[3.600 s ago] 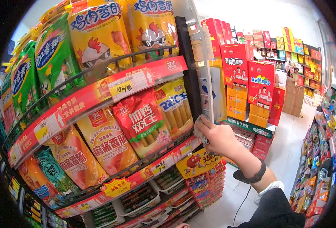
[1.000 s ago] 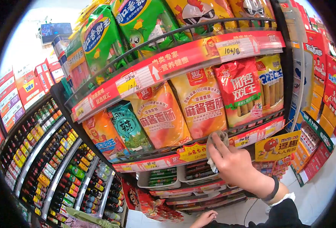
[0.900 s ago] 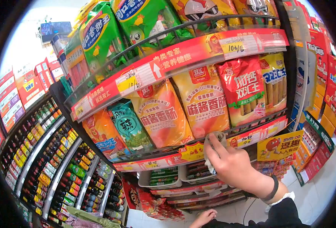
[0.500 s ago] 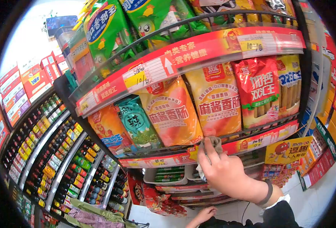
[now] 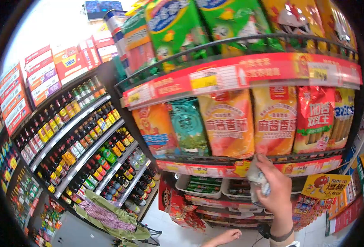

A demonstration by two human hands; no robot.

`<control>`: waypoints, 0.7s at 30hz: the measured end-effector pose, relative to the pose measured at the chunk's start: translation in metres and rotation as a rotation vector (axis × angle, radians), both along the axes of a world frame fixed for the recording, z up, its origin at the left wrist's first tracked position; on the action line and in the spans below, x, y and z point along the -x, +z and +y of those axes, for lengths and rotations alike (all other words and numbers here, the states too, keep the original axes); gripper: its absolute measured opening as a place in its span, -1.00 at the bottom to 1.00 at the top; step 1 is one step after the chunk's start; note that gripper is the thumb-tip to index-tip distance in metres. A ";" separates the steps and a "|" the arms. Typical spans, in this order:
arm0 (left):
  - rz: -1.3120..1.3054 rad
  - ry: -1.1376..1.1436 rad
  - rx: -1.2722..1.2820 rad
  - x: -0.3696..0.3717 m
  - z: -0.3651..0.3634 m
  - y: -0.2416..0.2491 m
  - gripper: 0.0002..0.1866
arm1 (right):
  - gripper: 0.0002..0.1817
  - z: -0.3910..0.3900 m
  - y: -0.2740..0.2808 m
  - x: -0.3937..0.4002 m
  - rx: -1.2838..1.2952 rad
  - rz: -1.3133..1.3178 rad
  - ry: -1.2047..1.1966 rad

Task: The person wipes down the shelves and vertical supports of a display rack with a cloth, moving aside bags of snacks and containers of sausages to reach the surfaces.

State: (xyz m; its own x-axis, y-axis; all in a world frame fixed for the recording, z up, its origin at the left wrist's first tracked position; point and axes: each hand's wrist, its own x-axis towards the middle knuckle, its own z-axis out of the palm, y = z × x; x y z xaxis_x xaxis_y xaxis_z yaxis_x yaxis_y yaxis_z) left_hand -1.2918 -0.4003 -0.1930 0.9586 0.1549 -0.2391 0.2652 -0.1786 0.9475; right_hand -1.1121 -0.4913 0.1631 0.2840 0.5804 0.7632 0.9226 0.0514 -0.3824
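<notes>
My right hand (image 5: 274, 185) is closed around a crumpled grey cloth (image 5: 257, 178). Its fingertips are at the front rail of a snack shelf, touching or just in front of the red price strip (image 5: 206, 169). Directly above the hand stand two orange sausage bags (image 5: 275, 123) in a row. Low in the view, my left hand (image 5: 230, 236) hangs well below the shelf, its fingers loosely bent and nothing visible in it.
A teal bag (image 5: 189, 127) and a red sausage bag (image 5: 315, 117) share the row. Green bags (image 5: 175, 29) fill the tier above. White bins (image 5: 200, 186) sit underneath. Bottle shelves (image 5: 79, 144) and a green-edged folding chair (image 5: 112, 216) stand at left.
The view has swung left, so the rack appears further right. My right hand still holds the cloth at the shelf edge, turned more upright. The left hand remains low.
</notes>
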 end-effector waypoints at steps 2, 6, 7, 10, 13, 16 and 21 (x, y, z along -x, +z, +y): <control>-0.189 0.022 -0.242 0.003 -0.007 0.047 -0.84 | -0.38 0.003 0.000 0.003 -0.065 0.079 0.027; -0.287 -0.075 -0.391 0.025 0.020 0.113 -0.80 | -0.42 0.012 -0.006 0.012 -0.158 0.204 0.041; -0.300 -0.076 -0.393 0.034 0.027 0.133 -0.80 | -0.41 0.014 -0.008 0.016 -0.198 0.274 0.056; -0.353 -0.094 -0.404 0.071 0.057 0.181 -0.77 | -0.44 0.019 -0.012 0.044 -0.289 0.456 -0.047; -0.379 -0.110 -0.332 0.117 0.088 0.202 -0.75 | -0.46 0.029 -0.016 0.091 -0.375 0.470 -0.095; -0.507 -0.061 -0.448 0.159 0.119 0.242 -0.70 | -0.40 0.055 -0.010 0.145 -0.240 0.249 0.205; -0.995 0.309 -0.491 0.192 0.159 0.309 -0.35 | -0.34 0.126 0.006 0.220 0.113 0.116 0.702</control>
